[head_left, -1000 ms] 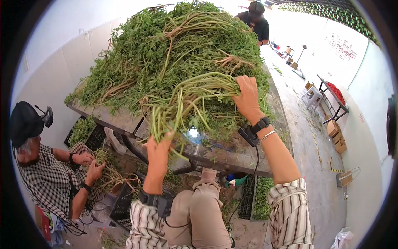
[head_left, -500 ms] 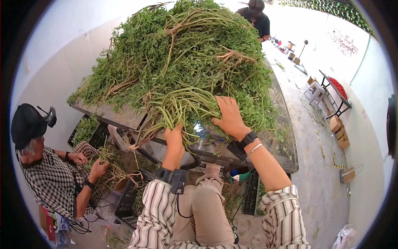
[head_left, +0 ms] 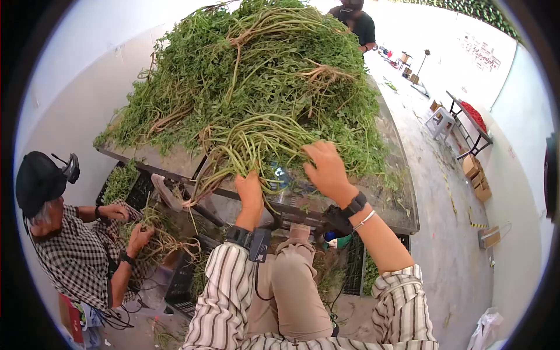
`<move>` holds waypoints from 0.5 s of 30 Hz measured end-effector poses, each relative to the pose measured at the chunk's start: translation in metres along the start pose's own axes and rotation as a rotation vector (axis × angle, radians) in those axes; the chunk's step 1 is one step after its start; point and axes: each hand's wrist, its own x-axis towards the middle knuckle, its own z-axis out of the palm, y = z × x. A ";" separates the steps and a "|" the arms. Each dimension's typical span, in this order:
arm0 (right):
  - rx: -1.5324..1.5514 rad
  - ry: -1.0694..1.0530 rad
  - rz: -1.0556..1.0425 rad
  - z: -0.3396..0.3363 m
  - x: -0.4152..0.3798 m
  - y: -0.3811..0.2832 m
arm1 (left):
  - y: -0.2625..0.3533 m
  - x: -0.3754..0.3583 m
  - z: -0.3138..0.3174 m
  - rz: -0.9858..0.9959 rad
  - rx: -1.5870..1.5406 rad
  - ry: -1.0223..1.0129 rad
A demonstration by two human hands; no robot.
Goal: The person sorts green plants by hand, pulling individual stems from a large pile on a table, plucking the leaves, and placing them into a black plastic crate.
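Two hands work at the near edge of a heaped pile of leafy greens (head_left: 256, 76) that covers most of the surface (head_left: 402, 204); the left hand (head_left: 249, 191) is closed around the lower stalks of a bunch of long green stems (head_left: 251, 146), fingers wrapped over them from beneath, thumb side up; the bunch fans upward and to the right from that grip, its cut ends hanging past the edge of the surface toward the left; the right hand (head_left: 326, 169) lies on the upper part of the same bunch with its fingers spread apart and slightly curled, pressing on the stems rather than clamped round them; whether its fingertips hook under any stalks cannot be told; a dark watch band (head_left: 354, 205) and a thin bracelet sit on the right wrist, and a small dark device (head_left: 256, 244) is strapped at the left wrist; both sleeves are striped; to the lower left a seated person in a checked shirt (head_left: 70, 256) handles a tangle of stems with both hands over a dark crate (head_left: 181, 286); at the far end of the surface another person in a dark shirt (head_left: 359, 26) stands just behind the pile.
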 end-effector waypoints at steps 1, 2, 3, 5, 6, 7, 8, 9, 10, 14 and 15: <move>0.006 -0.020 -0.011 0.005 -0.002 -0.001 | 0.001 -0.001 0.002 -0.001 -0.008 0.020; 0.012 -0.040 -0.024 0.009 -0.004 -0.001 | 0.001 0.000 0.002 -0.001 -0.005 0.015; 0.013 -0.037 -0.022 0.011 -0.005 -0.002 | 0.002 0.000 0.002 -0.016 0.018 0.004; 0.044 -0.064 0.040 0.015 -0.008 -0.005 | 0.004 -0.001 0.000 -0.028 0.047 -0.006; 0.050 -0.060 0.042 0.016 -0.010 -0.005 | 0.012 -0.007 0.003 -0.073 0.076 0.004; 0.077 -0.042 0.052 0.018 -0.012 -0.005 | 0.017 -0.010 0.004 -0.117 0.106 0.013; 0.104 -0.024 0.063 0.019 -0.013 -0.005 | 0.019 -0.008 0.005 -0.136 0.139 -0.016; 0.107 -0.019 0.067 0.020 -0.014 -0.006 | 0.019 -0.008 0.007 -0.134 0.145 -0.018; 0.141 -0.051 0.094 0.021 -0.016 -0.007 | 0.018 -0.008 0.010 -0.129 0.106 0.012; 0.180 -0.130 0.124 0.027 -0.021 -0.008 | 0.000 0.003 0.005 -0.086 0.059 -0.098; 0.186 -0.139 0.131 0.029 -0.022 -0.008 | 0.000 0.003 0.005 -0.076 0.067 -0.153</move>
